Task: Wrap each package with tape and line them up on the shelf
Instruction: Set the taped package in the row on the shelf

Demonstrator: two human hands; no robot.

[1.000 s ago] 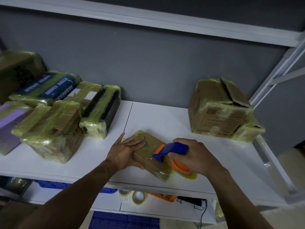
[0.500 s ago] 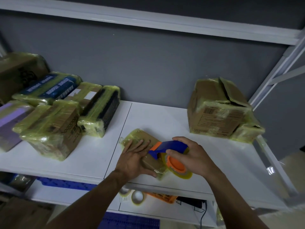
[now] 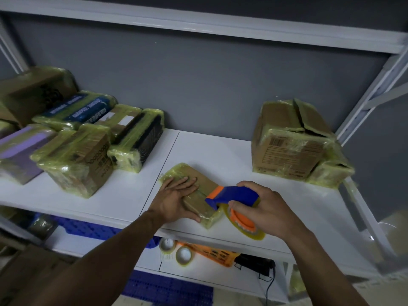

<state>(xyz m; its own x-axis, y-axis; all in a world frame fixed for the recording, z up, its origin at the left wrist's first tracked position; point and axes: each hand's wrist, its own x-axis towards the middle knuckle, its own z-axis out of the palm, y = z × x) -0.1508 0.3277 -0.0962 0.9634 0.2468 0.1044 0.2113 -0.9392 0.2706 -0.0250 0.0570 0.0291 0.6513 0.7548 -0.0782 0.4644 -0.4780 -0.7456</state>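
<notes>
**Taping a small package on a white shelf**

A white metal shelf board (image 3: 220,155) runs in front of a grey wall (image 3: 209,85). A person's right hand (image 3: 262,208) clenches the handle of a blue and orange plastic tape dispenser (image 3: 236,193), which carries a roll of yellowish clear tape (image 3: 254,233). The dispenser's nose touches a small flat brown cardboard package (image 3: 205,184), part-covered in yellowish tape, lying just left of that grip near the shelf's front edge. The left hand (image 3: 176,197) presses flat on the package, fingers straight. Beyond the grip and to its right stands a large taped cardboard box (image 3: 291,146). Well to the left sits a cluster of tape-wrapped packages (image 3: 77,155). Below the grip, on a lower shelf, lie two spare tape rolls (image 3: 183,253) beside an orange plastic basket (image 3: 212,252).
</notes>
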